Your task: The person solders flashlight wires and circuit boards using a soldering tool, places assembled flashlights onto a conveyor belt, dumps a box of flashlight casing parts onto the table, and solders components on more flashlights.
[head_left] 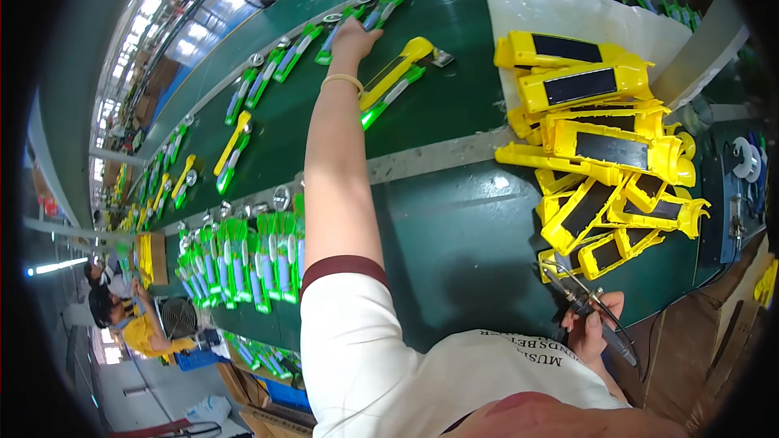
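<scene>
My left hand (355, 39) reaches across the bench to a row of green housings. Its thumb is spread apart, and its other fingertips are partly hidden over a green housing with a blue cell (326, 50). Just right of that hand lies a long yellow housing (395, 73), beside a green one (393, 98). Low at the right, my right hand (594, 329) is closed around the dark handle of what looks like a soldering iron (581, 303), with a curved metal tube and a cable. Its tip points toward a pile of yellow casings with dark panels (610, 150).
Many green housings (243, 264) stand packed together left of my arm. More green and yellow pieces line the green belt (454, 24). White sheeting (560, 12) lies behind the yellow pile. A spool (743, 158) stands far right. A person in yellow (142, 328) works at far left.
</scene>
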A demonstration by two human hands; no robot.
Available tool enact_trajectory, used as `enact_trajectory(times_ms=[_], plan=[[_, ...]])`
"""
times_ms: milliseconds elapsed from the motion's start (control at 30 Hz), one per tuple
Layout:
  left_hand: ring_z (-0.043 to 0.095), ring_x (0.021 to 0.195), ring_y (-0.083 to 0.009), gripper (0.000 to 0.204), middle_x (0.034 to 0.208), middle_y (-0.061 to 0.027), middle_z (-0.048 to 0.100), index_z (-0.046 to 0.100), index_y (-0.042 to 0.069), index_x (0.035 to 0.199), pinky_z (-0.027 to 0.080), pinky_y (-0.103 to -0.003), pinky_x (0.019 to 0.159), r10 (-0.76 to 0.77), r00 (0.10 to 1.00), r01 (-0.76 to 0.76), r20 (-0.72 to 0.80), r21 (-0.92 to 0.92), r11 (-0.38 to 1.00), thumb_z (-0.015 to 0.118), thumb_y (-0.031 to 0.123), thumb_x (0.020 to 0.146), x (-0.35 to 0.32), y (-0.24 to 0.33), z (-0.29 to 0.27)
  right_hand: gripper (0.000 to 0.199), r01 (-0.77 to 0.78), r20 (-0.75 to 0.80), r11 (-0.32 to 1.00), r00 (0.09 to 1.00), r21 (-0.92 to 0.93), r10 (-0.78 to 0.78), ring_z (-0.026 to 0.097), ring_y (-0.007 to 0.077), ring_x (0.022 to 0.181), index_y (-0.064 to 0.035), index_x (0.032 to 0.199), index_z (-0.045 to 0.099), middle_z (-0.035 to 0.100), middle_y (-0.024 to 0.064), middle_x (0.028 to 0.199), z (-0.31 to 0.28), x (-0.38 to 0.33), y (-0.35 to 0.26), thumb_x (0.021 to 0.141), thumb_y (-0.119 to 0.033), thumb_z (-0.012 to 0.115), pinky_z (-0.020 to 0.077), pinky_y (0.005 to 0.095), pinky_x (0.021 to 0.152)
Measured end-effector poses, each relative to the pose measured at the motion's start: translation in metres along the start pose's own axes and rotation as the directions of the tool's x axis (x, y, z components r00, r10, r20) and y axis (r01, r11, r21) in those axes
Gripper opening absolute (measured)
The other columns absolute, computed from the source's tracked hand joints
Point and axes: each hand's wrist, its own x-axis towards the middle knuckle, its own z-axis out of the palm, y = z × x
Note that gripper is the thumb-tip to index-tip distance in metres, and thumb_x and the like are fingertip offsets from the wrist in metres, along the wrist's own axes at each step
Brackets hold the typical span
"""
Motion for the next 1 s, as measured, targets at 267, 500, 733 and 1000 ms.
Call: enact_trajectory(times_ms=[267, 500, 733, 1000], plan=[[0.058, 0.096, -0.0336, 0.054, 0.103, -0.0211, 0.060, 0.056, 0.000, 0.105, 0.047, -0.040, 0.083, 0.072, 0.997, -0.070, -0.007, 0.141, 0.987, 0.070, 0.036, 0.067, -0.015, -0.006, -0.006, 0.033, 0.041, 0.069, 0.999, 0.997, 0.003, -0.041, 0.050, 0.0133, 0.054, -0.0050, 0.092, 0.033, 0.047, 0.0084, 0.072, -0.001, 0.001, 0.005, 0.085, -0.025, 0.058, 0.0423, 0.0240, 0.049], [0.054, 0.085, -0.0140, 0.056, 0.099, -0.0058, 0.056, 0.048, 0.000, 0.117, 0.045, -0.028, 0.076, 0.310, 0.946, -0.140, 0.095, -0.741, 0.657, 0.074, 0.015, 0.070, -0.208, 0.000, -0.086, 0.032, 0.215, 0.034, 0.962, 0.974, 0.167, -0.224, 0.050, 0.0160, 0.057, -0.0055, 0.097, 0.033, 0.048, 0.0097, 0.074, -0.010, 0.007, 0.006, 0.087, -0.028, 0.054, 0.0387, 0.0243, 0.049], [0.050, 0.103, -0.0280, 0.053, 0.107, -0.0113, 0.054, 0.058, 0.006, 0.107, 0.041, -0.036, 0.087, 0.857, 0.403, -0.508, 0.321, -0.701, 0.501, 0.079, 0.021, 0.062, -0.368, 0.070, -0.073, 0.041, 0.377, -0.082, 0.902, 0.926, 0.213, -0.368, 0.059, 0.0274, 0.082, -0.0129, 0.115, 0.031, 0.056, 0.0195, 0.097, -0.044, 0.036, -0.015, 0.090, -0.042, 0.046, 0.0480, 0.0290, 0.058], [0.049, 0.101, -0.0294, 0.050, 0.105, -0.0105, 0.054, 0.055, 0.006, 0.107, 0.035, -0.040, 0.088, 0.936, 0.330, -0.776, 0.122, -0.529, 0.342, 0.073, 0.027, 0.066, -0.400, 0.117, -0.038, 0.054, 0.313, 0.224, 0.948, 0.929, -0.049, -0.295, 0.060, 0.0317, 0.095, -0.0080, 0.113, 0.030, 0.054, 0.0196, 0.107, -0.055, 0.063, -0.028, 0.087, -0.054, 0.043, 0.0508, 0.0397, 0.078]])
